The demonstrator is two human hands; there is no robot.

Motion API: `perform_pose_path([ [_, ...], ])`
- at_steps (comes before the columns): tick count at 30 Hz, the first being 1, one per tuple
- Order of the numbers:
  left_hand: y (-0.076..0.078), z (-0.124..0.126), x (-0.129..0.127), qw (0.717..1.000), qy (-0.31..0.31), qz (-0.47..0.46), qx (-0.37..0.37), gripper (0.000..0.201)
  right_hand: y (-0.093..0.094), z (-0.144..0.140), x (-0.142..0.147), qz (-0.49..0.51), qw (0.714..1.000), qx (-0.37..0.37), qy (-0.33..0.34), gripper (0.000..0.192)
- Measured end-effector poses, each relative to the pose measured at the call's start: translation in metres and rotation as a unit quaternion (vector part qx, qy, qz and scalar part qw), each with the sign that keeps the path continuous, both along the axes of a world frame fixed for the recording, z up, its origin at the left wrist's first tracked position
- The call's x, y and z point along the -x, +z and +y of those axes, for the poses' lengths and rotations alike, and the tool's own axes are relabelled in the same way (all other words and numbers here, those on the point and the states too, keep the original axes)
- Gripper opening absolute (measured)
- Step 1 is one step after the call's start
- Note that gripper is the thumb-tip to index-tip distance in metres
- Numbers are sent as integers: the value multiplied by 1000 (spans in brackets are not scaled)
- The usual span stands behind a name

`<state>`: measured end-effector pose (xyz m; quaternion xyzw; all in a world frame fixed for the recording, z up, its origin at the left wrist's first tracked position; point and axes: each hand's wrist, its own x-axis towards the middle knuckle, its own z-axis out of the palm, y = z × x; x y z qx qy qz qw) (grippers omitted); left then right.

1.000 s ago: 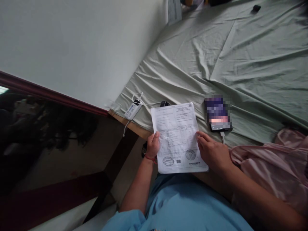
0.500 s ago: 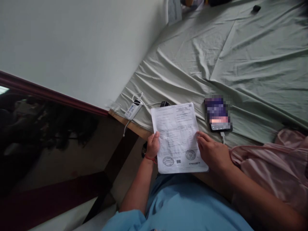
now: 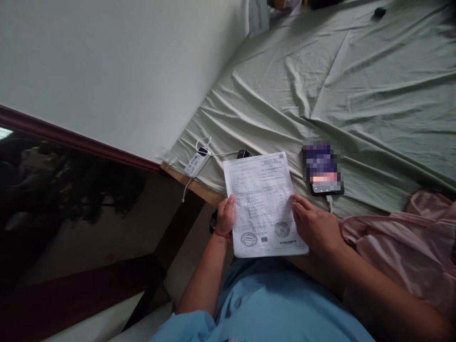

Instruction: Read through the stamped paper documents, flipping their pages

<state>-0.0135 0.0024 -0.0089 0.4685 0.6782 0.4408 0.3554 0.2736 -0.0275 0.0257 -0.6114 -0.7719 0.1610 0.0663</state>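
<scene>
So, a printed sheet of paper (image 3: 262,204) is held at the near edge of the bed (image 3: 356,85), by both hands. The left hand (image 3: 225,216) is closed on the sheet's left edge, thumb laid on top of the page and the other fingers hidden under it. The right hand (image 3: 313,225) is at the right edge, fingers curled against the margin and pinching it, as far as can be told from this angle. A thin red string (image 3: 221,233) is worn on the left wrist.

The sheet is kept roughly flat, its top half lying over the grey-green bedsheet and its bottom half sticking out past the bed's wooden edge, over a light blue garment (image 3: 270,304). Dense small print is seen on it, plus two round stamps near the bottom; the text is too small to be read.

Just right of the sheet, a phone (image 3: 322,168) is lying on the bed screen up, with a white cable (image 3: 329,202) plugged into its near end. To the left, a white power bank (image 3: 196,163) is sitting near the bed corner, cable looped beside it. Pink fabric (image 3: 409,242) is bunched by the right forearm. A white wall (image 3: 107,71) is behind the bed on the left.
</scene>
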Motion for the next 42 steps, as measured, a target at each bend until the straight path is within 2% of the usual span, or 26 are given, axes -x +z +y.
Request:
perform_pose_path([
  [7, 5, -1, -4, 1000, -17, 12, 3, 59, 1, 0, 0, 5, 1000, 6, 2, 36],
  [18, -1, 0, -2, 1000, -17, 5, -2, 64, 0, 0, 0, -1, 1000, 9, -1, 37],
  [29, 3, 0, -4, 1000, -20, 21, -12, 61, 1, 0, 0, -1, 1000, 1, 1, 35],
  [42, 1, 1, -1, 999, -33, 37, -18, 61, -1, 0, 0, -4, 1000, -6, 2, 31],
])
